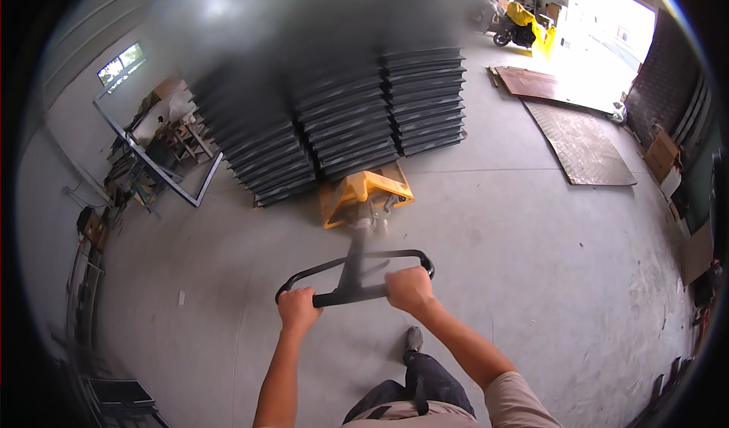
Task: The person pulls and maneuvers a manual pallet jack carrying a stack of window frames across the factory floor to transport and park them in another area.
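Observation:
Both my hands grip the black loop handle [351,297] of a yellow pallet jack [364,188]. At the handle's left end, my left hand [298,309] is closed around the bar. My right hand [408,287] wraps the bar near its right end. A small lever [377,267] sits inside the loop, apart from my fingers. Beyond the handle, the jack's yellow body stands against tall stacks of dark ribbed panels [345,124], in several layers. Its forks are hidden beneath the load. A grey blur covers the upper part of the stacks.
A metal frame [156,166] leans by clutter on the left. Far right, a textured metal sheet [581,143] and a reddish board [528,83] lie on the floor near a bright doorway. A motorcycle [524,32] with a yellow cover stands beyond. Cardboard boxes [663,155] line the right wall.

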Demonstrator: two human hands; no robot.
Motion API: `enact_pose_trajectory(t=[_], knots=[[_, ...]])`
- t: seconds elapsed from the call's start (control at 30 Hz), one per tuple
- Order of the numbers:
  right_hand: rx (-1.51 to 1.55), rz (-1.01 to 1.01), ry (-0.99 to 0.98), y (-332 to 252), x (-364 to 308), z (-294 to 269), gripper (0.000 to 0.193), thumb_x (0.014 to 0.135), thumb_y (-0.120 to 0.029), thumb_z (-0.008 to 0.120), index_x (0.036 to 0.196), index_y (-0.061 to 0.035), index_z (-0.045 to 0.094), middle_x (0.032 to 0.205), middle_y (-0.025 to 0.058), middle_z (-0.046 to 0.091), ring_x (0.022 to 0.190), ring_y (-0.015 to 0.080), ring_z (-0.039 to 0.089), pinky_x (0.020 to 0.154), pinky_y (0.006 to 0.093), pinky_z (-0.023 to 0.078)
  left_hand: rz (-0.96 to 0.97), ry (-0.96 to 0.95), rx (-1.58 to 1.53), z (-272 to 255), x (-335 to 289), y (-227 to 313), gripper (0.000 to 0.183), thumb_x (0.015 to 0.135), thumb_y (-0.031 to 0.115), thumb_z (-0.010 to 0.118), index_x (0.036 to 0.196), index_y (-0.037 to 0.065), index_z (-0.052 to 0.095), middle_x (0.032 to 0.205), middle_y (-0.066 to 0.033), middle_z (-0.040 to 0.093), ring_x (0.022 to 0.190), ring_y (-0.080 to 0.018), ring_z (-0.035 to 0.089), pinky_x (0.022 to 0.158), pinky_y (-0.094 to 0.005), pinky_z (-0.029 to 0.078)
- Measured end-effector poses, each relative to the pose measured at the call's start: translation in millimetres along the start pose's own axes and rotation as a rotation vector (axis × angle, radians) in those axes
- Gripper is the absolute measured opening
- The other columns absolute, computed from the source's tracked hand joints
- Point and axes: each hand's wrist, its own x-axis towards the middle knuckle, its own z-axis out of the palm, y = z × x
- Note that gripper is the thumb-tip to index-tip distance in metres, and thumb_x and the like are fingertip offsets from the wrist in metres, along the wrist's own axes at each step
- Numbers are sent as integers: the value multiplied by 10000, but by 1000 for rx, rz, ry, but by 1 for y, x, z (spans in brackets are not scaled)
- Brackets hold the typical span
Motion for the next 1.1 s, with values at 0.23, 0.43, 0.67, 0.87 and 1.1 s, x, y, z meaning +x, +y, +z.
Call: enact_pose_trajectory(t=[0.23,0.43,0.67,0.87,1.1], knots=[[-65,-14,-64,-15,12,-66,104,694,-186,633,756,-103,638,666,83,641,667,301,643,590,421,477,-24,23,-74,-52,15,1,204,615,174,764,671,80,592,648,-85,620,652,-304,605,629,-413,423],[-69,-64,-59,-14,22,-55,108,716,-202,619,751,-100,613,634,82,626,619,304,631,530,427,460,-47,-5,-84,-45,22,-11,196,605,162,750,639,87,573,624,-79,605,640,-294,595,629,-407,420],[211,-333,-276,31,33,-87,150,807,-257,565,831,-109,575,685,119,619,673,363,613,600,476,488,-83,-1,-58,-50,30,-5,184,596,157,739,636,95,571,626,-70,599,660,-280,604,658,-395,430],[215,-415,-317,44,50,-88,213,743,-305,658,780,-108,588,654,109,615,649,347,613,583,454,487,-128,-26,-99,-52,32,-11,170,590,155,717,625,100,560,643,-67,592,700,-286,601,686,-412,417],[90,-254,-455,35,55,-113,313,690,-403,713,730,-107,619,637,112,627,655,334,631,595,435,500,-134,-19,-220,-53,40,1,83,630,161,664,633,118,593,641,-81,607,678,-293,609,677,-440,418]])
